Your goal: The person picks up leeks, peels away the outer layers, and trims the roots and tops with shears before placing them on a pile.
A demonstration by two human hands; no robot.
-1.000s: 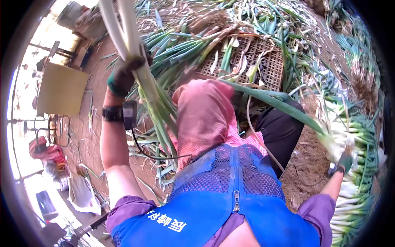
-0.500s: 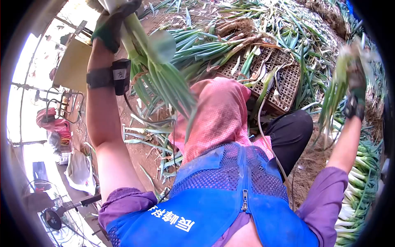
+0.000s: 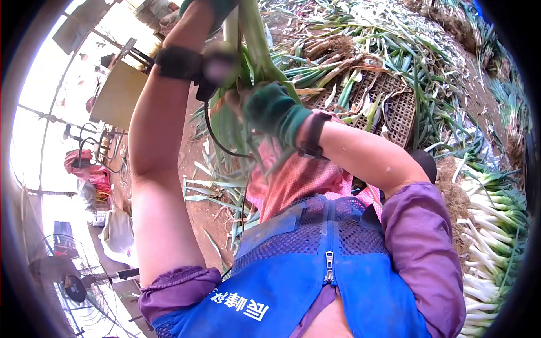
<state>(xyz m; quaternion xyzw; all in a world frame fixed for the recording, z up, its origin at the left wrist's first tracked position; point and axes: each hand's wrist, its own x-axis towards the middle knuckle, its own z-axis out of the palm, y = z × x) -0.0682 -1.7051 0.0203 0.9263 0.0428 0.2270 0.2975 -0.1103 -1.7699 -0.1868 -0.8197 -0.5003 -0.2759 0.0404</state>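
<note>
At the top edge, my left hand in a dark green glove is partly cut off by the frame. It grips thick green onions, whose leaves hang toward my lap. My right hand, also in a green glove, is closed on the leaves just below the fork of the stalks. Its fingertips are blurred. Loose leaves dangle below that hand, over the pink cloth on my lap.
A plastic crate stands ahead, with green onions and leaf scraps around it. Trimmed green onions lie in a row at the right. A fan and a white bag are at the left.
My right hand has swung in from the far right, where it held a bunch of leaves, to the green onions. My left hand has moved up and to the right.
</note>
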